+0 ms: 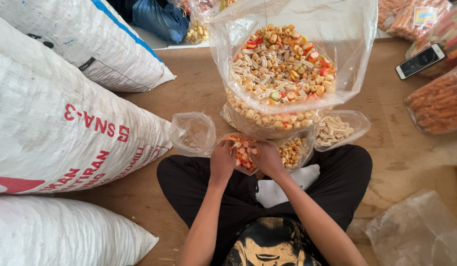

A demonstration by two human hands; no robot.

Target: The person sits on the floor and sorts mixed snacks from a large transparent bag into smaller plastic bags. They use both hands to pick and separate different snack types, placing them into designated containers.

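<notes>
I sit cross-legged on a wooden floor. My left hand and my right hand both grip the rim of a small clear bag of red and white snacks in front of my legs. Right behind it stands a large open clear sack full of mixed beige, red and green snack pieces. A small bag of round beige snacks lies just right of my right hand, and another with pale ridged pieces sits further right. An almost empty small clear bag rests left of my left hand.
Big white woven sacks fill the left side. Bags of orange stick snacks and a phone lie at the right. An empty clear plastic bag is at the lower right. A blue bag is at the back.
</notes>
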